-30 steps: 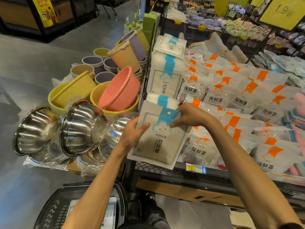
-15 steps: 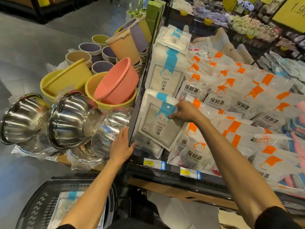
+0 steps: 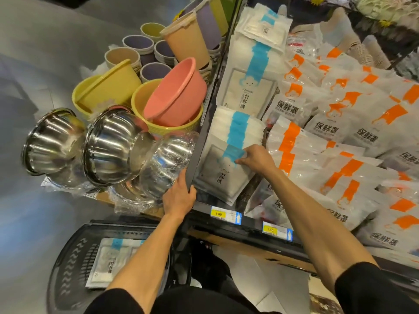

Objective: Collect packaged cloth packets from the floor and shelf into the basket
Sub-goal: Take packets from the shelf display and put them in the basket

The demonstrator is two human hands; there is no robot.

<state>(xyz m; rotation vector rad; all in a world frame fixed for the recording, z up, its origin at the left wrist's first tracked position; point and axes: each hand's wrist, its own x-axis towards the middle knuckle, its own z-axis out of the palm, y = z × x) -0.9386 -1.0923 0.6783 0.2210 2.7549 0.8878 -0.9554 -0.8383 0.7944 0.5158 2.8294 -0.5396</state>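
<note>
Head cam: pulling from shelf's (image 3: 199,141) front-left corner
R hand (image 3: 254,159) pinches top cloth packet (image 3: 217,175) at blue band; L hand (image 3: 179,198) grips shelf edge. Pkt likely light, floppy, slick film: take by top edge, support flat. Basket (image 3: 68,268) below shelf's front edge

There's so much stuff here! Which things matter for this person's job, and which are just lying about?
In the job: shelf cloth packet, pinched by right hand; basket; packet inside it; left hand gripping shelf rail.
Lying about: steel bowls; pink basin; orange-marked bags; price tags.
</note>
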